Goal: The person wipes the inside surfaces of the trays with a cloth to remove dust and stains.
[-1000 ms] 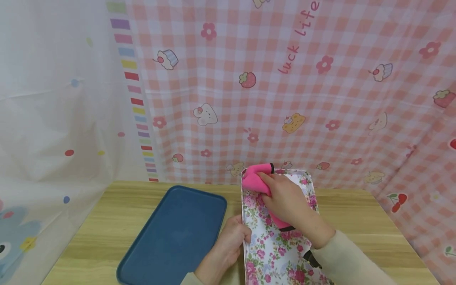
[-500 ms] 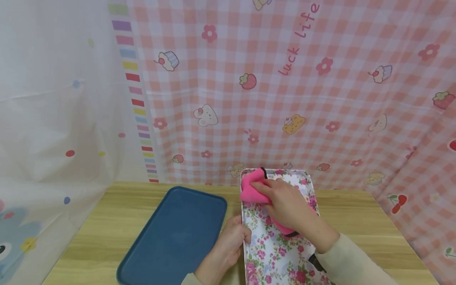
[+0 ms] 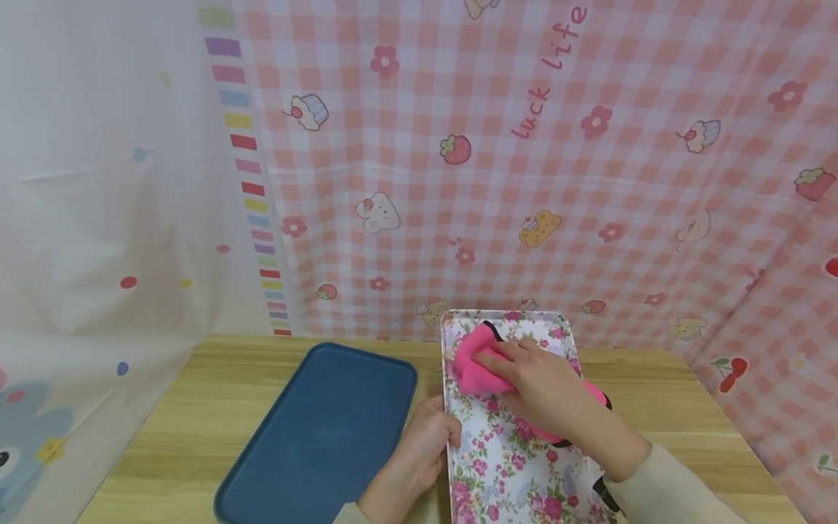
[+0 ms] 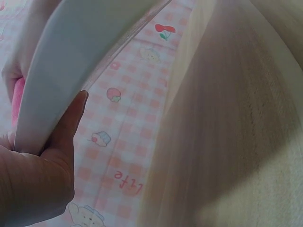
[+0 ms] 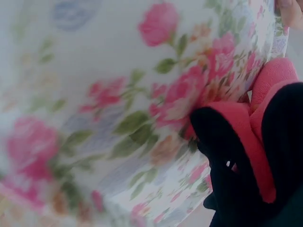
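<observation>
A white tray with pink flowers [image 3: 487, 473] is held tilted up above the table. My left hand [image 3: 419, 444] grips its left rim; in the left wrist view the fingers [image 4: 71, 118] lie against the plain white underside [image 4: 71, 56]. My right hand [image 3: 546, 386] holds a bunched pink cloth [image 3: 473, 367] against the tray's upper left face. The cloth's black edging and loose end stick out below that hand. Up close, the right wrist view has the folded cloth [image 5: 258, 161] over the floral surface [image 5: 142, 123], while the right fingers are mostly hidden.
To the left, a dark blue rectangular tray [image 3: 321, 437] lies flat on the wooden table [image 3: 170, 415]. Behind the table hangs a pink checked curtain [image 3: 412, 182], and a white dotted curtain [image 3: 111, 218] hangs at the left.
My right hand has moved the cloth from the floral tray's upper left corner downward and to the right. The left hand keeps its grip in the same place.
</observation>
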`<state>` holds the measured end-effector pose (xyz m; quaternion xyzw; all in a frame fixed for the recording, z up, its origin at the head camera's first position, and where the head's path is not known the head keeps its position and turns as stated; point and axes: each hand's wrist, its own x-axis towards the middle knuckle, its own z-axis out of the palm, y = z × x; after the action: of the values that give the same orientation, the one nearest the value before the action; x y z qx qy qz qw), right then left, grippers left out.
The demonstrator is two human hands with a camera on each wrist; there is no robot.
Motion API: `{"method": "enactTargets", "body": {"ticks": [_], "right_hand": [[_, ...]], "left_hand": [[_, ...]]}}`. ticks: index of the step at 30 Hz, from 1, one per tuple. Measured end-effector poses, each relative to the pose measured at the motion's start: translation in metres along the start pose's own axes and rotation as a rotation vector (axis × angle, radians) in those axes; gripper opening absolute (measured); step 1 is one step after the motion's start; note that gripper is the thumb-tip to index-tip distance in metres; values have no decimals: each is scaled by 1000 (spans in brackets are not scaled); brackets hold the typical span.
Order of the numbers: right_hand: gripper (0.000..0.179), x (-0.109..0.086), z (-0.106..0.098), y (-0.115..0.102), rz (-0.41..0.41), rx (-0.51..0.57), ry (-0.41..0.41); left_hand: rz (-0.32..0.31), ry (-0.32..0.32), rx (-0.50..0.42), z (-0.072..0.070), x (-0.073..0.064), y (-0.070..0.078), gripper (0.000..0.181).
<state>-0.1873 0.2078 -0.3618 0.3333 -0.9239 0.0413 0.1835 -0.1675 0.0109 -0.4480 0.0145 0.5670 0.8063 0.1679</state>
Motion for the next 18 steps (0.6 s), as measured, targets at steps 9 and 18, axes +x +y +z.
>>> {"method": "enactTargets", "body": {"ticks": [9,18], "right_hand": [[59,-17,-6,19,108,23,-29],[55,-27,-12,33,216,51,-35]], "left_hand": [[-1,24,7,1,1,0,63],[3,52,34,1,0,3,57]]}}
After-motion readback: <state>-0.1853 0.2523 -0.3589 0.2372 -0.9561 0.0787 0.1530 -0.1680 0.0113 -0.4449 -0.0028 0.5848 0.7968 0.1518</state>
